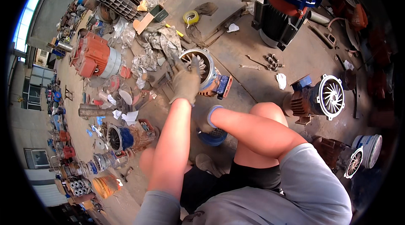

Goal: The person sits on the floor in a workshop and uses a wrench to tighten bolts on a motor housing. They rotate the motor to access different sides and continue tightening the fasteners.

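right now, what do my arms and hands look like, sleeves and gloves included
The left hand wears a dusty grey-tan work glove, darker on the fingers. The right hand is gloved too, in shadow, with a blue-grey cuff edge. Short grey sleeves leave the forearms bare.

Gloved left fingers (173, 62) spread beside an open-ended motor (211, 82)

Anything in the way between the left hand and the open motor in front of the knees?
Nothing visible: the left hand overlaps the left rim of the motor in this view. The crumpled cloth lies beyond, not between.
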{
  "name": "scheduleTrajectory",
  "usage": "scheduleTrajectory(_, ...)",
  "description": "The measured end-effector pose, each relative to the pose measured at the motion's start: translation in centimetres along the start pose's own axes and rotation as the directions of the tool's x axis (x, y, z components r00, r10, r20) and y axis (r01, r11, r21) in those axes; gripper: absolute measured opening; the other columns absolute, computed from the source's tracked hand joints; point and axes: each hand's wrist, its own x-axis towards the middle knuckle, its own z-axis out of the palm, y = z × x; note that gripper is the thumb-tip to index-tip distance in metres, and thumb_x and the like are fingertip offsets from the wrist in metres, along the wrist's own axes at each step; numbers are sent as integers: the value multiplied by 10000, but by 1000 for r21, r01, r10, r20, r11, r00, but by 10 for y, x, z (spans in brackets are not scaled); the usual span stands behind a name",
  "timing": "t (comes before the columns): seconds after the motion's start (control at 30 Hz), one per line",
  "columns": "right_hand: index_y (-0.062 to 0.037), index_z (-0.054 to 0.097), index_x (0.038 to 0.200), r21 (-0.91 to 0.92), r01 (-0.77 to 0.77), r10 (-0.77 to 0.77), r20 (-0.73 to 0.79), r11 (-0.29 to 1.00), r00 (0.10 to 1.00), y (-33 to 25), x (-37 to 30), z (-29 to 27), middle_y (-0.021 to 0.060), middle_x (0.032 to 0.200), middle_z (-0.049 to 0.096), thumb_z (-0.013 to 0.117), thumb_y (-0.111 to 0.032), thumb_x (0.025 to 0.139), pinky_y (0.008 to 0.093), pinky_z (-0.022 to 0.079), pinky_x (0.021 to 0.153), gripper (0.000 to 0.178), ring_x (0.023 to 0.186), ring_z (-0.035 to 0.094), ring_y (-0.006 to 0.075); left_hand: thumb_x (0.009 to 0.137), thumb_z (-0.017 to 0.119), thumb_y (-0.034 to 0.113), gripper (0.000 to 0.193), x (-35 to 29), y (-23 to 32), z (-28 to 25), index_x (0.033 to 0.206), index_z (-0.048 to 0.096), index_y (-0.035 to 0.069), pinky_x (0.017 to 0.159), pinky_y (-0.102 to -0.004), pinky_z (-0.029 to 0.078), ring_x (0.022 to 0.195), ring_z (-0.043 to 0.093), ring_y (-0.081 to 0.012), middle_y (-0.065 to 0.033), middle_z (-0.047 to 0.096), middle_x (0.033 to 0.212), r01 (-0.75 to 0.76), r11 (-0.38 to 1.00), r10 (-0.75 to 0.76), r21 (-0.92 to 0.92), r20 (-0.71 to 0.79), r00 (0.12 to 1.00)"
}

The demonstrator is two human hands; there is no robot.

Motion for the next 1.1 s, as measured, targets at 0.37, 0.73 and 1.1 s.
scheduleTrajectory(0.37, -81, 880, 1185, -51, -137, 146, 298, 989, 943, -27, 33, -20, 199, 1259, 826, 689, -267, 966, 505, 608, 1019, 345, 1198, 778, 405, 1010, 756, 403, 577, -215, -357, 171, 1456, 713, 38, 1052, -520, 595, 1268, 732, -461, -312, 752, 1343, 758, 616, -747, 213, 463, 477)
scheduleTrajectory(0.73, -83, 860, 1193, 77, -109, 93, 183, 991, 979, -61, 99, -17, 226, 1234, 815, 650, -378, 968, 509, 593, 1040, 426, 1171, 773, 428, 1029, 561, 325, 449, -266, -314, 129, 1259, 843, 62, 1114, -516, 580, 1307, 731, -437, -268, 768, 1355, 657, 652, -747, 379, 468, 472)
scheduleTrajectory(1.1, -47, 842, 1149, 147, -57, 28, 189, 988, 982, -86, 141, -23, 226, 1103, 829, 690, -427, 975, 494, 589, 968, 445, 1050, 786, 419, 1022, 607, 266, 472, -392, -436, 105, 1379, 791, 18, 1197, -484, 536, 1437, 665, -395, -253, 699, 1510, 862, 390, -886, 324, 389, 254)
